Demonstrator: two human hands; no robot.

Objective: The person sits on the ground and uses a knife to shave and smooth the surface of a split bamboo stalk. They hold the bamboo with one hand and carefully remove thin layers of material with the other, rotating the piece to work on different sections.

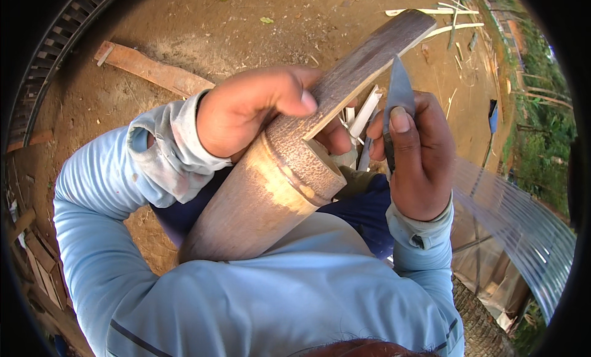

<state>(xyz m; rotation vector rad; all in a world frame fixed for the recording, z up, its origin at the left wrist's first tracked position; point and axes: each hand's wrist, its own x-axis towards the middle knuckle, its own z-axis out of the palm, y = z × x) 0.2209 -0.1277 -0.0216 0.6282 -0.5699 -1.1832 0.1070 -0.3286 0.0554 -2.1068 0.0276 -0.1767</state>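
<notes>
A thick bamboo piece [258, 200] leans across my lap against my light blue shirt, its lower end toward me. From its notched top a long flat strip of its wall rises toward the far right. My left hand [258, 104] is wrapped round the base of that strip, thumb on the outer face and fingertips showing on the other side. In my right hand [422, 154] is a knife [400, 92], point up, thumb pressed on the blade near the handle. The blade's tip is close to the strip's right edge; whether it touches, I cannot tell.
Pale split slivers [366, 113] show beyond the bamboo. A reddish plank [154, 70] lies on the dirt ground at the left, with cut strips [455, 30] at the far right. Translucent corrugated sheeting [517, 215] stands right of me; a slatted dark frame [58, 43] curves at the far left.
</notes>
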